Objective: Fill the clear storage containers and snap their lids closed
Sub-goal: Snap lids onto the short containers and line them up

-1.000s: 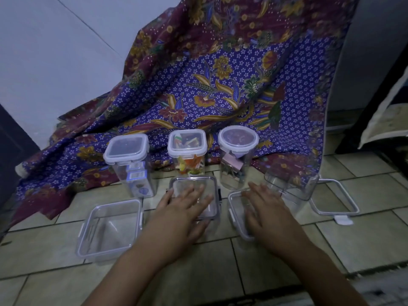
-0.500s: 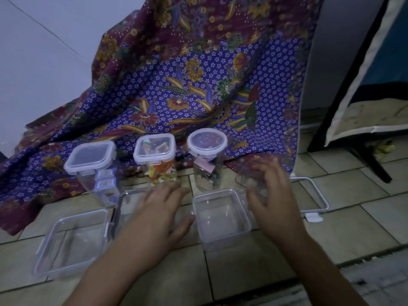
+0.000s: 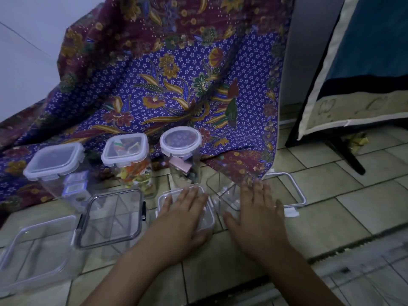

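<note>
Three lidded, filled clear containers stand in a back row: a square one, a square one with colourful contents and a round one. In front lie an empty white-rimmed box and a dark-rimmed box. My left hand rests flat, palm down, on a small white-rimmed container. Whether that container has a lid on I cannot tell. My right hand lies with fingers spread against an open clear container. A loose lid lies just to the right of that hand.
A patterned purple and maroon cloth drapes down behind the containers onto the tiled floor. A dark leaning board with a black stand is at the right. A mat edge runs along the bottom right.
My left hand has moved right from the dark-rimmed box onto the small white-rimmed container. My right hand has moved from that container to the open clear one. The view has swung right.
</note>
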